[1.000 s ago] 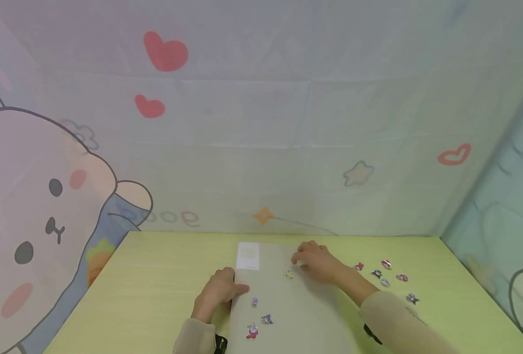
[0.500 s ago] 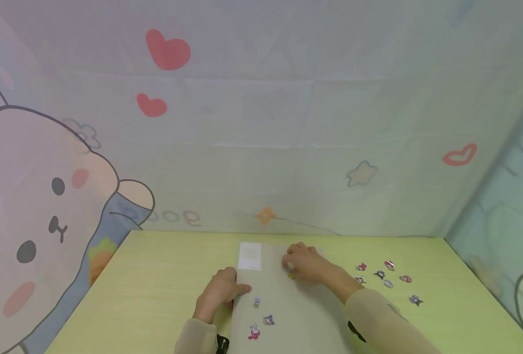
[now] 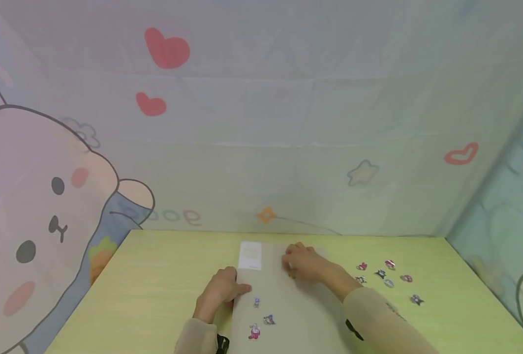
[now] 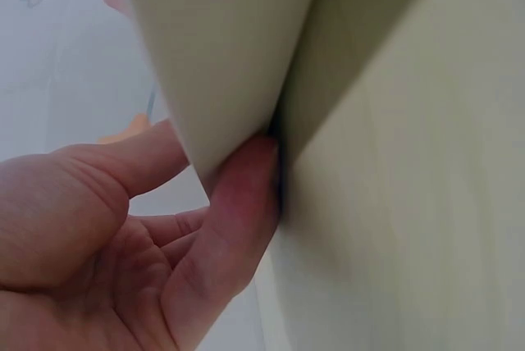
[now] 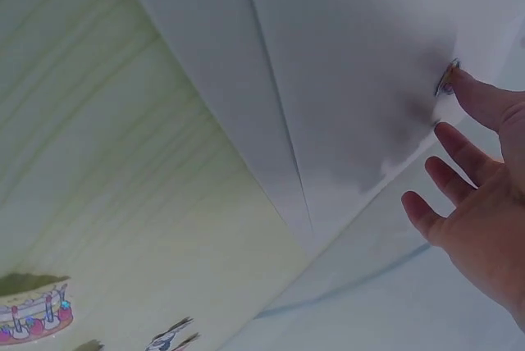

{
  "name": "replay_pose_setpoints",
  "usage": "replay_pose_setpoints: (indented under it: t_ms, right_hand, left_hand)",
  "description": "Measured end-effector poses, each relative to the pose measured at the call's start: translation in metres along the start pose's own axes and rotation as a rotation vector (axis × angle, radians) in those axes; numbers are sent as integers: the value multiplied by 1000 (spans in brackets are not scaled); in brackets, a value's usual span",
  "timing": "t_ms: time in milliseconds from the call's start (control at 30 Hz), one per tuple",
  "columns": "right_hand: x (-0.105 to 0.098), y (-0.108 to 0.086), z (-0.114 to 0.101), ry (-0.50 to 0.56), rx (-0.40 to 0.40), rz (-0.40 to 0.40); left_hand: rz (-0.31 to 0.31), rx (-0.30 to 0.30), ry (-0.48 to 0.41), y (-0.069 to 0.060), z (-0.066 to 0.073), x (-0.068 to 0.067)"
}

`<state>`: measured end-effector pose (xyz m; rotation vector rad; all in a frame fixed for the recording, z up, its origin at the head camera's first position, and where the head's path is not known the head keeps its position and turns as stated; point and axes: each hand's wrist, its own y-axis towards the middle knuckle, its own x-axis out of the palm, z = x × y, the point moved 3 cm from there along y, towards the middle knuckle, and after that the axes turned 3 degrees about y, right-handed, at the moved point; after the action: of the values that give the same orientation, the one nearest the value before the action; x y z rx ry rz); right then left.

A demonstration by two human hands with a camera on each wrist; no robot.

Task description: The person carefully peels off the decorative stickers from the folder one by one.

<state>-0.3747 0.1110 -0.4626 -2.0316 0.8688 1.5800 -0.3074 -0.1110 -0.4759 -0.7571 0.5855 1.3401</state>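
Observation:
A pale flat-topped box point(image 3: 294, 309) lies on the table. My left hand point(image 3: 219, 293) grips its left side, thumb on top; the left wrist view shows the fingers point(image 4: 234, 195) against the side and bottom edge. Over the far part of the top, my right hand point(image 3: 305, 263) is bent downward. In the right wrist view its thumb touches a small sticker point(image 5: 445, 79) on the surface, and the other visible fingers point(image 5: 459, 154) are spread loosely. Several small character stickers, one of them pinkish point(image 3: 254, 332), lie nearer on the box. The right index finger is not clearly visible.
A white label point(image 3: 250, 255) is at the box's far left corner. Several loose stickers, including a pink one point(image 3: 406, 278), lie on the yellow-green table point(image 3: 164, 290) to the right. A printed cloth point(image 3: 252, 162) hangs behind the table.
My right hand has moved left over the box, covering the yellow-green sticker, then stayed nearly still. A loose sticker on the table has come into view beside the right forearm. My left hand keeps its grip.

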Motion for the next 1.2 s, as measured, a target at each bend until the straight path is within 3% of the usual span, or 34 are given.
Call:
replay_pose_setpoints:
  t_ms: [667,1000,1200]
  right_hand:
    - [-7,-9,4,-122,-2,47]
    - [-31,-28,31,-118,34,70]
    - [-52,-49,54,-105,103,70]
  left_hand:
    - [-1,-4,-14,2,-2,2]
    - [5,15,-24,1,-1,1]
    - [1,11,-27,0,0,0]
